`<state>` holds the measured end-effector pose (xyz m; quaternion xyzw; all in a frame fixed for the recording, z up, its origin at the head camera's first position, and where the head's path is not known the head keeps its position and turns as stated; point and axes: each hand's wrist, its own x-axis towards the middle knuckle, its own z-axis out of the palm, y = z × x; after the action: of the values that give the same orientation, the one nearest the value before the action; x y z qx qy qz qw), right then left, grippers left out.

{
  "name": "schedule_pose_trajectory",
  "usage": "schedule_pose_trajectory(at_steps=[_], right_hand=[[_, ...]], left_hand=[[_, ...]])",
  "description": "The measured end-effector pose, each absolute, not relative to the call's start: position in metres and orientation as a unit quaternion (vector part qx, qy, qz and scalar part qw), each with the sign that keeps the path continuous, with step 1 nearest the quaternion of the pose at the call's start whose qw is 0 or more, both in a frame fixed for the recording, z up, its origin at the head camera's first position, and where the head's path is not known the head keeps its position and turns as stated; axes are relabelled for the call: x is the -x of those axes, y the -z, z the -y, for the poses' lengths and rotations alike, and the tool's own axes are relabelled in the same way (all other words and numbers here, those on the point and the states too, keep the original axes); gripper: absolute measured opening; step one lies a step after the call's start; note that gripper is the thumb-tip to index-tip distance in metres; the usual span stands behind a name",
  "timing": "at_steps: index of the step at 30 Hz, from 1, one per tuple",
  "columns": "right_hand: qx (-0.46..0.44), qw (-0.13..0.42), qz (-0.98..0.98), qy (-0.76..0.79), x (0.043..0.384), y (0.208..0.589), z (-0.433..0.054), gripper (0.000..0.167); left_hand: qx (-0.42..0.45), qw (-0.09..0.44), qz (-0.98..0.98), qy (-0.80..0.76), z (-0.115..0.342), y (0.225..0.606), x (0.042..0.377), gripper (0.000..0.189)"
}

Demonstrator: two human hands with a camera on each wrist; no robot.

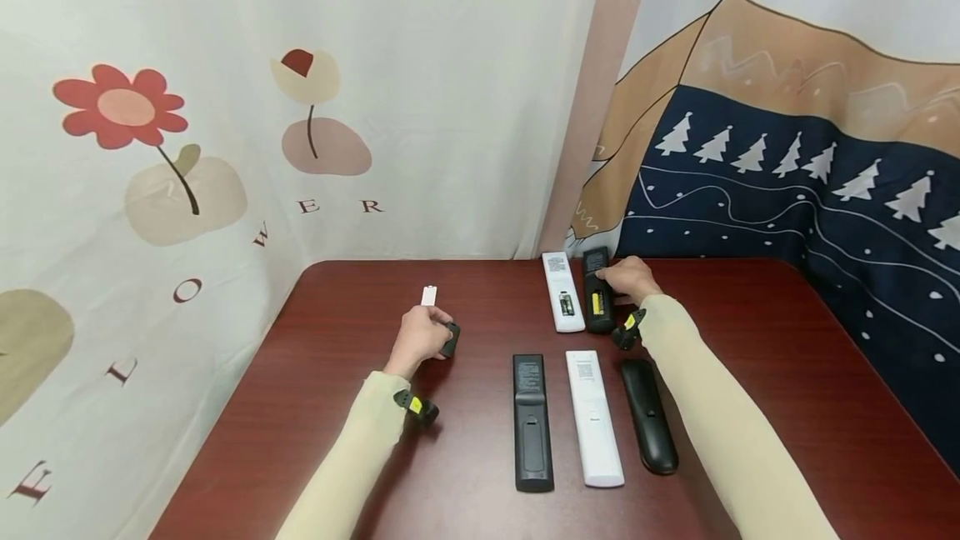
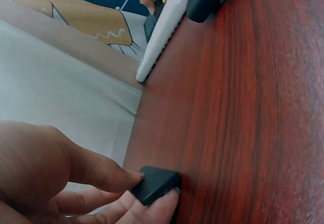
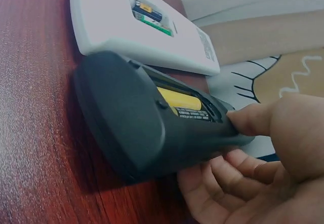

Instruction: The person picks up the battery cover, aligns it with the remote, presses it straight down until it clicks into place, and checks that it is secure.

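Note:
My left hand (image 1: pixel 422 335) pinches a small black battery cover (image 2: pixel 156 184) between thumb and fingers, low over the table at the left. Just beyond it lies a small white battery cover (image 1: pixel 429 296). At the far side of the table, my right hand (image 1: pixel 632 279) grips a black remote control (image 3: pixel 121 117) that lies back side up. Its battery compartment is uncovered, and a yellow battery (image 3: pixel 178 99) shows inside. Right beside it lies a white remote control (image 3: pixel 101 21), also uncovered, with two batteries (image 3: pixel 152 19) in its compartment.
Nearer on the brown table (image 1: pixel 300 440) three more remotes lie face down in a row: a black one (image 1: pixel 533 432), a white one (image 1: pixel 595 423) and a rounded glossy black one (image 1: pixel 649 419). Printed curtains (image 1: pixel 450 107) hang behind the table's far edge.

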<state>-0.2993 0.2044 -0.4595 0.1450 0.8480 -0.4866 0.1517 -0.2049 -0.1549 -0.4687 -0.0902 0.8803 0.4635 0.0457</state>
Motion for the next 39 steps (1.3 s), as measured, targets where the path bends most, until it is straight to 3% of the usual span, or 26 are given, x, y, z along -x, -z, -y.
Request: schedule_pose_trajectory(at_steps=[22, 39], right_hand=[[-0.107, 0.096, -0.820, 0.554, 0.281, 0.447, -0.212, 0.053], [-0.077, 0.074, -0.779, 0.617, 0.243, 0.440, -0.207, 0.054]], left_hand=[[0.080, 0.021, -0.845, -0.528, 0.143, 0.461, 0.204, 0.024], [0.015, 0.025, -0.790, -0.612, 0.118, 0.448, 0.191, 0.027]])
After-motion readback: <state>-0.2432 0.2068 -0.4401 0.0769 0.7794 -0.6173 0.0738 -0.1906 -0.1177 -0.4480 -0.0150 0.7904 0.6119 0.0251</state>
